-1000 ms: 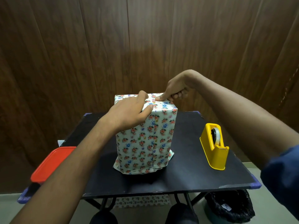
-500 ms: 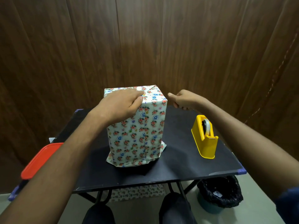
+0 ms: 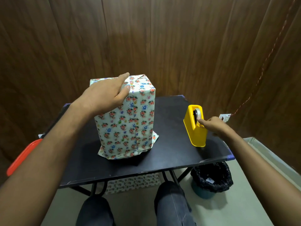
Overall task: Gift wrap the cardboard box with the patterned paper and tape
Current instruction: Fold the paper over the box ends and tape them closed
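**Cardboard box wrapped, standing on the table**

Cardboard box (image 3: pixel 128 121) is seen upright in the middle of the black table (image 3: pixel 171 154), fully covered by the patterned paper (image 3: pixel 114 128). At the bottom, loose paper edges are spread on the table around the box. The top of the box is pressed by the left hand (image 3: pixel 104 95), with the fingers kept straight over the folded paper and the thumb laid on the front face.

To the right of the box, well apart from it, a yellow tape dispenser (image 3: pixel 196 129) is placed; free table surface is left between them. The roll of tape (image 3: pixel 197 113) is held inside the dispenser. The tape end is pinched by the right hand (image 3: pixel 213 126).

Left of the box, a red lid (image 3: pixel 21 157) is seen at the table edge. Below the table corner, right of the box, a bin (image 3: pixel 211 180) lined with a black bag is standing; a small scrap is lying in it.
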